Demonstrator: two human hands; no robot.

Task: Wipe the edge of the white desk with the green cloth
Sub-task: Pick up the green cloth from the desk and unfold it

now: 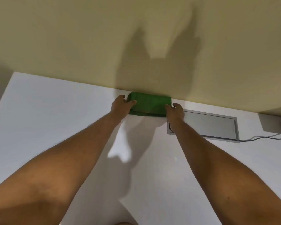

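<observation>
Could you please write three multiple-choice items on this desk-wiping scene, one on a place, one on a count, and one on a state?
1. Where does the green cloth lie on the white desk?
A. At the far edge by the wall
B. At the near edge
C. On the floor

2. How many hands touch the cloth?
A. None
B. One
C. Two

3. What state is the cloth in?
A. Folded flat
B. Crumpled into a ball
C. Hanging from the wall

Answers: 1 A, it sits against the yellow wall; 2 C, the left hand and right hand hold its ends; 3 A, it forms a neat rectangle.
</observation>
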